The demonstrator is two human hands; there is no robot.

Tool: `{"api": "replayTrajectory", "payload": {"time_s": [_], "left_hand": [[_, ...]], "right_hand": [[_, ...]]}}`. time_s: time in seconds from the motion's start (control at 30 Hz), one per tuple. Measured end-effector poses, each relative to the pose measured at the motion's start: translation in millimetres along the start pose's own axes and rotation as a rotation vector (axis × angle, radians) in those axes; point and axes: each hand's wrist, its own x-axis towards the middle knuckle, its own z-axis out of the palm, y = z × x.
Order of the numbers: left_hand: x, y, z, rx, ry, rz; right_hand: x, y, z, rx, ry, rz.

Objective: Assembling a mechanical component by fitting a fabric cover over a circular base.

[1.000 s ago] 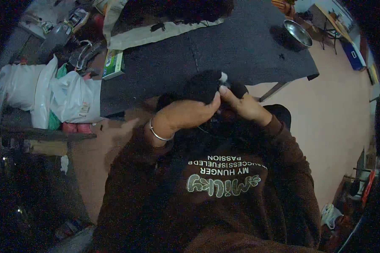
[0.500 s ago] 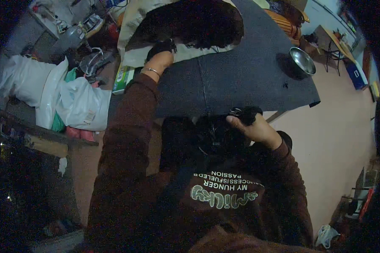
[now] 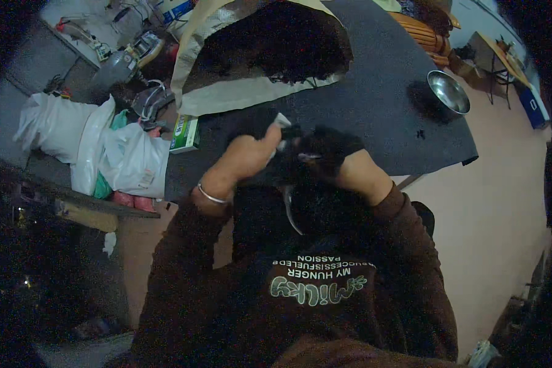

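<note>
One blurred dark clump (image 3: 330, 143), probably light and soft, suits a central hold; left hand (image 3: 246, 157) and right hand (image 3: 363, 172) nearly meet (whether pinching, I cannot tell).

blurry pale item (image 3: 282, 120) between the hands (image 3: 246, 154)

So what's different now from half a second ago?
The left hand has come back from the near edge of the pale sheet toward the body, beside the right hand, with a pale piece at its thumb. The right hand has shifted slightly forward, still holding dark material. Blur hides any letting go. The dark pile, green-and-white box and metal bowl stayed put.
</note>
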Motion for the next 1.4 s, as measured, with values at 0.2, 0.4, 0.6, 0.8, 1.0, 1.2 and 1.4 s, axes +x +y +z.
{"api": "replayTrajectory", "payload": {"time_s": [0.2,0.4,0.6,0.8,1.0,1.2,1.4], "left_hand": [[-19.9,29.7,14.5,-0.483,0.255,-0.039],[-26.9,61.5,23.1,-0.695,0.536,-0.016],[-36.5,61.2,22.0,-0.786,0.404,-0.01],[-35.6,59.9,22.7,-0.638,0.683,0.269],[-35.8,60.5,32.2,-0.442,0.498,0.308],[-22.4,64.3,27.2,-0.358,0.515,0.094],[-7.0,42.7,31.0,-0.596,0.429,0.161]], "right_hand": [[-6.8,-14.1,4.9,0.558,0.231,0.117],[-12.6,-36.6,-27.4,1.044,-0.045,0.483],[-20.2,-40.4,-34.3,1.008,-0.178,0.34],[-22.6,-47.3,-33.5,0.911,-0.121,0.283],[-12.2,-19.0,-2.1,0.198,0.358,-0.056],[-2.5,-18.9,-5.5,0.694,0.151,0.46],[-8.2,2.9,-3.3,0.545,-0.077,0.428]]}}
